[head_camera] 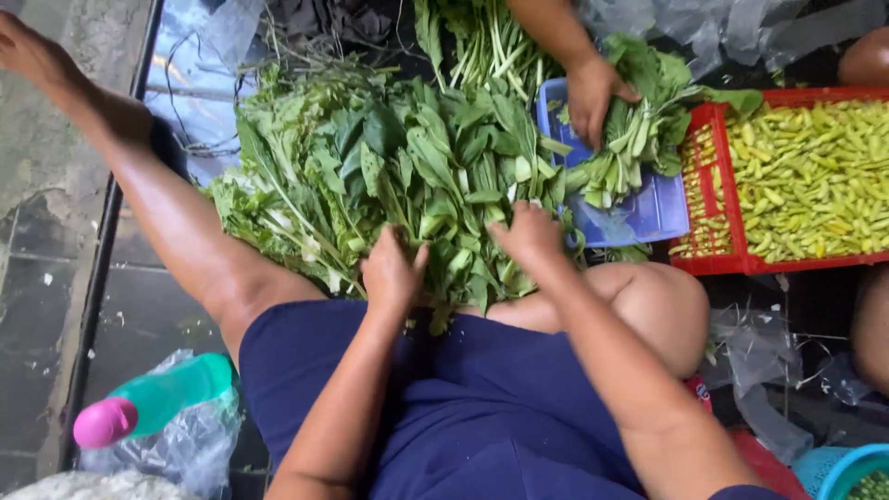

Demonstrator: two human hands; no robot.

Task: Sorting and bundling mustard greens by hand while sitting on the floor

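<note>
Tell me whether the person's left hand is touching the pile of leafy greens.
Touching. The head view shows the left hand pressed into the near edge of the leafy greens, fingers among the leaves, with no gap.

A green plastic bottle (159, 400) with a pink cap lies at the near left, resting on a crumpled clear plastic bag (190, 449). More clear plastic bags (741, 28) lie bunched at the far right, and 1 crumpled clear bag (759, 370) sits at the near right. No labels, signs or screens show.
</note>
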